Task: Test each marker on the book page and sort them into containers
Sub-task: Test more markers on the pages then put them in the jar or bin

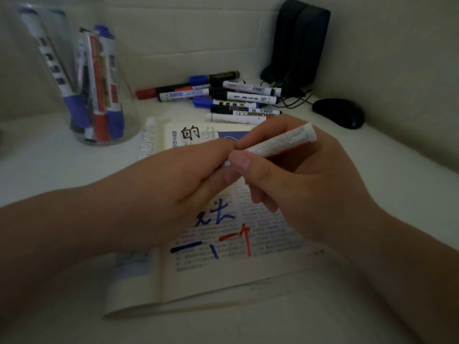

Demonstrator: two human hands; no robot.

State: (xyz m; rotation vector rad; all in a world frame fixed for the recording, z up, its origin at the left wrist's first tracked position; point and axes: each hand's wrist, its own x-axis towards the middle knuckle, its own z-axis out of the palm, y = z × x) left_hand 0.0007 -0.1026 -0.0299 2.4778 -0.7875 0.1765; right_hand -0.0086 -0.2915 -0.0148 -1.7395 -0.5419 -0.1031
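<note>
Book (pixel 218 281) lies open on the table (pixel 49 157) directly beneath the fingers, its page carrying blue, red and black test strokes (pixel 248 240). Bare tabletop shows below the book's lower edge and out to both sides of the forearms.

Above the page both hands meet on one marker (pixel 280 142). The left hand (pixel 173 189) has its fingers (pixel 211 182) curled round the marker's lower end, hiding it. The right hand (pixel 315 184) pinches the white barrel between thumb and forefinger, with the other fingers loosely curled underneath. The marker tilts up and to the right, and its far end pokes clear of the right hand. Whether the cap is on I cannot tell.

Beyond the fingers, just past the book's top edge, a loose pile of markers (pixel 223 98) lies on the table — blue, black and red caps, mostly lying crosswise. Far to the left of the fingers stands a clear glass jar (pixel 130 120) with several markers standing on end inside it, blue and red among them. Open tabletop separates the jar from the book.

Out to the right of the fingers a black mouse (pixel 339 112) rests close to the wall. Behind the pile stand two dark speakers (pixel 303 43) with cables trailing beside them — the table ends at that wall.
</note>
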